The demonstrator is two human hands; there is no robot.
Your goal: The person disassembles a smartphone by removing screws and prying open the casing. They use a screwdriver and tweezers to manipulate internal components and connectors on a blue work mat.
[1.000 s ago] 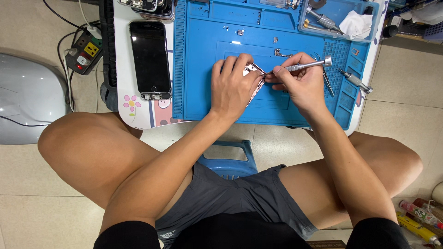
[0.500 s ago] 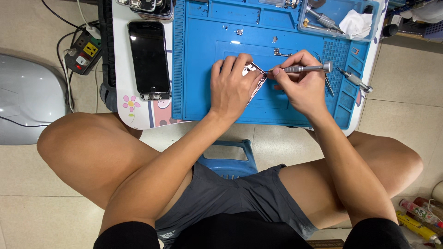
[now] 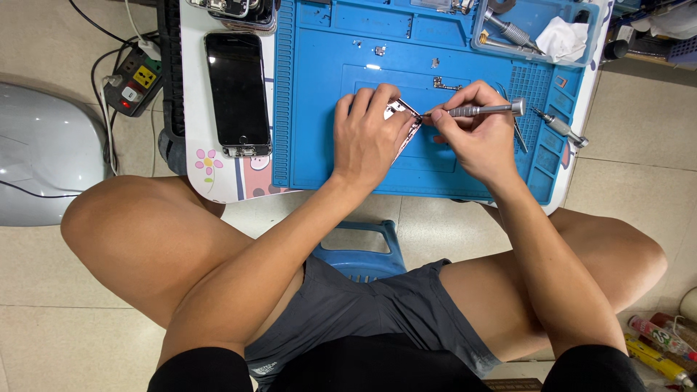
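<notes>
Two bare hands meet over the blue work mat (image 3: 327, 109): the left hand (image 3: 370, 138) lies curled over a small phone housing (image 3: 401, 116), fingers pressed down on it near the mat's centre. At its 3 o'clock the right hand (image 3: 475, 138) pinches a slim metal screwdriver (image 3: 479, 110), tip touching the housing's top edge. A dark phone (image 3: 237, 91) lies well apart at 9 o'clock, and a second screwdriver (image 3: 559, 127) rests at 3 o'clock

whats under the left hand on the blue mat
A small metal phone part juts out from under the left hand, lying on the blue mat. The hand covers the rest of the part.
</notes>
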